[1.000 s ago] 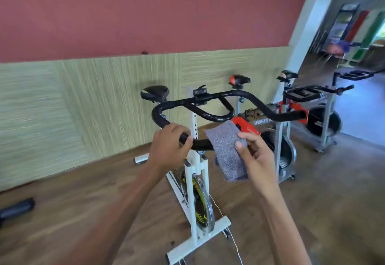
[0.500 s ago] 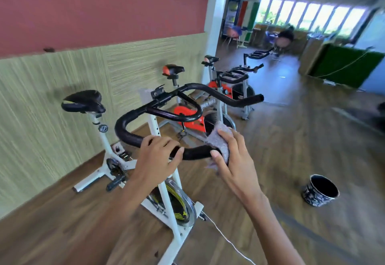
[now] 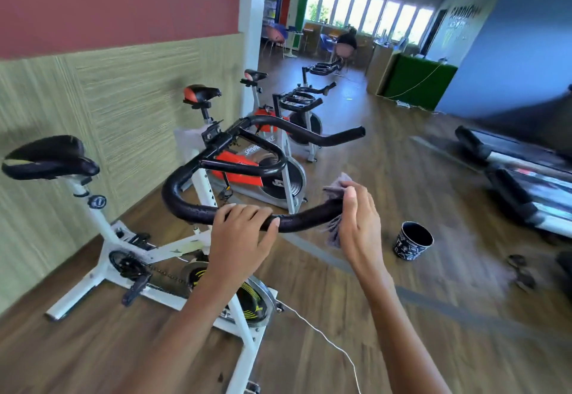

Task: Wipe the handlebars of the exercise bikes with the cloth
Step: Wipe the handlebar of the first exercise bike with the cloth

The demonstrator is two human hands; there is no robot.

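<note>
A white exercise bike [image 3: 102, 229] stands in front of me with black curved handlebars [image 3: 185, 205]. My left hand [image 3: 240, 239] grips the near bar of the handlebars from above. My right hand [image 3: 359, 223] holds a grey cloth [image 3: 335, 232] wrapped around the near bar's right end, thumb on top. Parts of the cloth stick out above and below the hand; the rest is hidden under it.
A red and grey bike [image 3: 263, 174] stands behind the white one, with two more bikes [image 3: 298, 102] farther along the wall. A black patterned cup [image 3: 411, 240] sits on the wooden floor at right. Treadmills [image 3: 520, 174] lie at far right. A white cable [image 3: 325, 338] runs across the floor.
The view has swung right, showing more of the room. My right hand has slid with the cloth along the near bar toward its right end. My left hand keeps its grip.
</note>
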